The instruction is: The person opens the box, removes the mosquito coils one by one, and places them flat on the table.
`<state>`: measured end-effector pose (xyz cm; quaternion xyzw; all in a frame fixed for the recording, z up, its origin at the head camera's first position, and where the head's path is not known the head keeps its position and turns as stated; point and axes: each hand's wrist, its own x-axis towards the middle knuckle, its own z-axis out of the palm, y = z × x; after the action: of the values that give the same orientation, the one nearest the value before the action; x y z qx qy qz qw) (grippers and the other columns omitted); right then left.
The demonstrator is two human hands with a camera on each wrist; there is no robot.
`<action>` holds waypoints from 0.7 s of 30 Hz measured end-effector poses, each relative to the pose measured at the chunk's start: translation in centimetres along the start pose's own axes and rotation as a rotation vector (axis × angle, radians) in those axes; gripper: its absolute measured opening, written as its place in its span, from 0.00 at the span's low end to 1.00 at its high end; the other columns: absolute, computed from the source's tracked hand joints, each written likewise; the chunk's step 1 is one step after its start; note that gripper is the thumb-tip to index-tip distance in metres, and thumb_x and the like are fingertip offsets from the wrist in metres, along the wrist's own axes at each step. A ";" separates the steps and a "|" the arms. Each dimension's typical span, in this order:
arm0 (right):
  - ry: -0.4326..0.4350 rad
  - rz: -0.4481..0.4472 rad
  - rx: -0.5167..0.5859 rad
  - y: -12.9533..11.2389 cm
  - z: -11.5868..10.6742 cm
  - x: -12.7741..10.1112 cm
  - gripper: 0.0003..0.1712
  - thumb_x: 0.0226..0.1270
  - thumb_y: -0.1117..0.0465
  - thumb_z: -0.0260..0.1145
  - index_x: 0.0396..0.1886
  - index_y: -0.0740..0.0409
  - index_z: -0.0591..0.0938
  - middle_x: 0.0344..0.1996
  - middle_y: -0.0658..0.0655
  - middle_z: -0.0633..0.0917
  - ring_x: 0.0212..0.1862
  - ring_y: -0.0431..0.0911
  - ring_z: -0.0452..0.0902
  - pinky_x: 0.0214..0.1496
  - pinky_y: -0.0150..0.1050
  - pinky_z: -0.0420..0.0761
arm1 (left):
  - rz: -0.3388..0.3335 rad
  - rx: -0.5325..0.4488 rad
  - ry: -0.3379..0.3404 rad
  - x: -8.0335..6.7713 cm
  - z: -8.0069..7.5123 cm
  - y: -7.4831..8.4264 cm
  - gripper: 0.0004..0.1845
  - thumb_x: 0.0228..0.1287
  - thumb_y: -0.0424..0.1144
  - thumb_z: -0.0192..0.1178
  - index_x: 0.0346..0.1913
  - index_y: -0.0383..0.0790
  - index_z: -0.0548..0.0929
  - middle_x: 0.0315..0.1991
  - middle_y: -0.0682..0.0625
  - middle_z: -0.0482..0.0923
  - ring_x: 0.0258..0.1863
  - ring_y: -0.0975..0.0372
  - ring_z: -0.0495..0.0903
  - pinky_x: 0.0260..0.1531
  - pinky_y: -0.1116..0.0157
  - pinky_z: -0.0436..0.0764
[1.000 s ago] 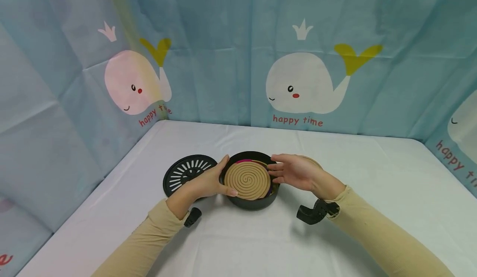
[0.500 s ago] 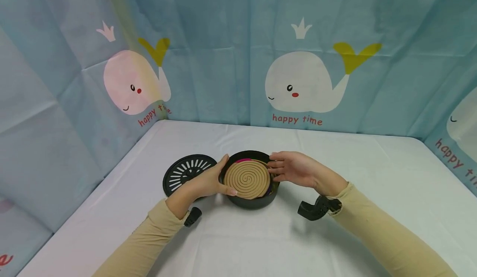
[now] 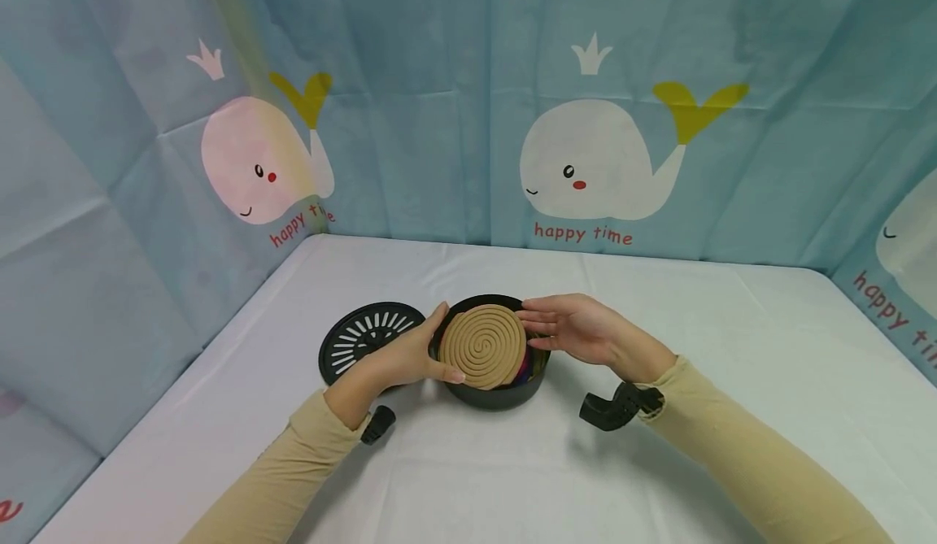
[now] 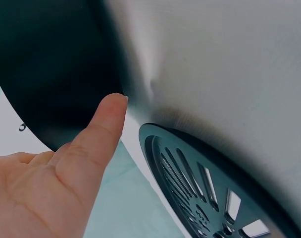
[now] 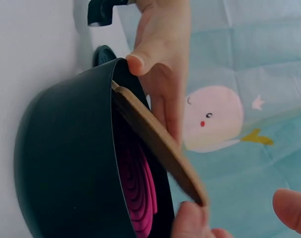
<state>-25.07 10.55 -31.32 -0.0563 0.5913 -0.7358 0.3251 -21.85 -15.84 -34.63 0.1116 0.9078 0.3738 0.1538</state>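
Note:
A round black box (image 3: 489, 399) stands on the table, with spiral coils resembling mosquito coils inside. The top one, a tan coil (image 3: 483, 347), leans with its right edge raised; beneath it shows a magenta coil (image 5: 135, 191). My left hand (image 3: 407, 357) grips the box's left side, thumb at the near rim. In the left wrist view that hand (image 4: 66, 193) reaches along the dark outer wall. My right hand (image 3: 580, 328) has its fingers extended at the tan coil's right edge. Up close, the right fingertips (image 5: 189, 220) touch that edge from below, with the thumb apart.
Left of the box lies a round black slotted lid (image 3: 327, 357), partly behind my left hand. White cloth (image 3: 498, 479) covers the table, and a blue whale-print curtain (image 3: 432, 162) hangs behind and at the sides.
The tan coil's right edge has risen and shifted a little left, baring more coloured coils. My right hand has moved slightly up and left; my left hand has stayed on the box.

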 end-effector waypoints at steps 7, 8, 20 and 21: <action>0.006 -0.024 -0.032 0.5 0.4 0.9 0.12 0.75 0.66 0.51 0.52 0.66 0.75 0.42 0.53 0.80 0.45 0.44 0.74 0.50 0.39 0.74 | -0.002 -0.002 0.000 0.0 0.0 0.1 0.63 0.52 0.47 0.75 0.78 0.38 0.37 0.76 0.38 0.43 0.74 0.45 0.48 0.69 0.46 0.53; 0.004 -0.031 -0.046 0.6 0.5 0.9 0.11 0.75 0.66 0.52 0.51 0.66 0.76 0.40 0.52 0.81 0.43 0.43 0.75 0.49 0.39 0.73 | -0.001 -0.003 0.000 0.0 -0.1 0.1 0.63 0.52 0.47 0.75 0.78 0.38 0.37 0.76 0.38 0.43 0.74 0.46 0.48 0.69 0.46 0.53; 0.022 -0.038 -0.190 2.2 1.6 1.3 0.27 0.72 0.71 0.55 0.67 0.75 0.62 0.54 0.66 0.75 0.46 0.48 0.79 0.54 0.49 0.78 | 0.000 -0.010 -0.002 0.0 0.0 0.1 0.63 0.52 0.47 0.74 0.78 0.38 0.37 0.77 0.38 0.42 0.74 0.46 0.48 0.69 0.46 0.53; 0.018 -0.042 -0.183 2.4 1.6 1.2 0.27 0.72 0.72 0.54 0.68 0.75 0.61 0.56 0.69 0.74 0.48 0.50 0.79 0.54 0.51 0.78 | 0.000 -0.008 -0.001 -0.1 0.0 0.1 0.63 0.52 0.47 0.75 0.78 0.38 0.37 0.77 0.38 0.42 0.74 0.46 0.48 0.69 0.46 0.53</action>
<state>-24.34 8.37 -33.37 -0.0918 0.6577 -0.6857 0.2979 -21.80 -15.80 -34.51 0.1111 0.9062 0.3775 0.1547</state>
